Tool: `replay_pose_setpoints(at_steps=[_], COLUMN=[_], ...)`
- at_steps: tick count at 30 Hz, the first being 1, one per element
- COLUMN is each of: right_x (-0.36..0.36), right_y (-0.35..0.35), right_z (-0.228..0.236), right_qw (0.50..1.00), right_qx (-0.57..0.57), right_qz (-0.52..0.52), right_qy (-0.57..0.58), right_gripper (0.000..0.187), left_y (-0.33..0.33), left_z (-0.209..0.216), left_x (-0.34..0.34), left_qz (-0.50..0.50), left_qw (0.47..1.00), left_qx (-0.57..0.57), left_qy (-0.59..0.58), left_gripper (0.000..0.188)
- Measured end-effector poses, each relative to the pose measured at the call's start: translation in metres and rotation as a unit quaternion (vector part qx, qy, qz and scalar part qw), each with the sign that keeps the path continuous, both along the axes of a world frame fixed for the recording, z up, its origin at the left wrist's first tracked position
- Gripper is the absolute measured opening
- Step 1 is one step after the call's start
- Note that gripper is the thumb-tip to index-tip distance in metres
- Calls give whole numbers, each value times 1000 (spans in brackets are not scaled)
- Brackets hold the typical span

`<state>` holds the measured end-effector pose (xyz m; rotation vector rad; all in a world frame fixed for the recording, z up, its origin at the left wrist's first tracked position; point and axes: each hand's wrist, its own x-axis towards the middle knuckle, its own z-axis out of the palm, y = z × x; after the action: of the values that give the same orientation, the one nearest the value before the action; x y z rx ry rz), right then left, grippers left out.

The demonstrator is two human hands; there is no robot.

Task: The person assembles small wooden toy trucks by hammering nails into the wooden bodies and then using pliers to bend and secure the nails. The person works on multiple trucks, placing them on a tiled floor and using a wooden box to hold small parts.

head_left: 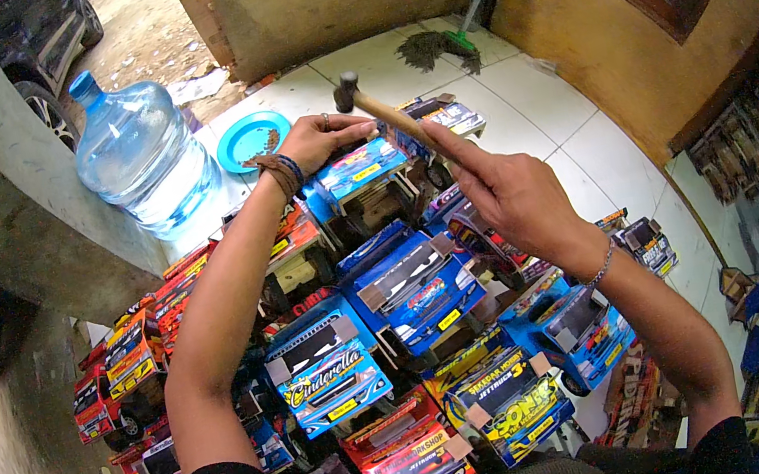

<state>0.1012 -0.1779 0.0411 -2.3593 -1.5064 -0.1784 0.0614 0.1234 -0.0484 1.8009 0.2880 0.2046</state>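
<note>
My right hand (pixel 517 200) grips the wooden handle of a hammer (pixel 392 119), its dark head raised toward the far side. My left hand (pixel 322 141) rests by the far end of a light-blue toy truck (pixel 357 168). Its fingertips are pinched together; whatever they hold is too small to make out. Close beside the left hand sits a light-blue plate (pixel 233 145) with a heap of small brown pieces (pixel 272 140). A white and dark toy truck (pixel 449 113) stands just past the hammer handle.
Many colourful toy trucks crowd the floor before me, among them a blue one (pixel 418 296) and a red one (pixel 420 468). A large clear-blue water bottle (pixel 145 162) stands at the far left by a wall. A green-headed mop (pixel 457 43) lies on the white tiles (pixel 528 99).
</note>
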Motion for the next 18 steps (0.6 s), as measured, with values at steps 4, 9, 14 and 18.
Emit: replay_pose_setpoints(at_steps=[4,9,14,18], right_x=[1,3,0,-26], right_y=[2,-19,-115,-219], right_z=[3,19,65,86], right_qw=[999,996,944,911], right_qx=[-6,80,285,300], right_qz=[37,-16,-56,-123], right_qy=[-39,20,157,254], right_gripper=[48,43,31,44], left_y=[6,2,22,58], left_z=[0,1,-16,-39], left_x=[4,-2,4,3], left_qz=[-4,-26,-72,-78], left_qw=[1000,999,993,993], left_qx=[0,46,96,50], left_qy=[4,0,-21,-76], left_gripper=[31,42,46,45])
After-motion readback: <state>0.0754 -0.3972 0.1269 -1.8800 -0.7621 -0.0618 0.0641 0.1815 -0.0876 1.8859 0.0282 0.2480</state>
